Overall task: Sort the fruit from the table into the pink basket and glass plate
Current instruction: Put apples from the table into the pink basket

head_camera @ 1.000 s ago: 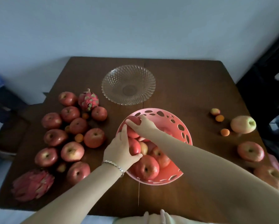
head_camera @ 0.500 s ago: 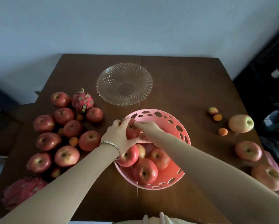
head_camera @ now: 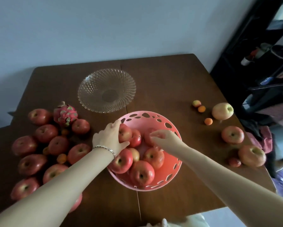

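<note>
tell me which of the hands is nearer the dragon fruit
Left. The left hand sits at the pink basket's near-left rim, just right of the dragon fruit; the right hand is farther right.

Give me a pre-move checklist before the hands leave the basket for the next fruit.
1. Left hand free of its apple: not ok, palm and fingers rest on it.
2. Right hand free: cannot tell, fingers blurred against an apple.
3. Pink basket has room: ok, its right side shows bare floor.
4. Glass plate ready to receive fruit: ok, nothing in it.
5. Fruit left on the table: ok, red apples at left, a dragon fruit, a yellow apple at right.
6. Path to the left pile clear: ok, nothing upright between.
</note>
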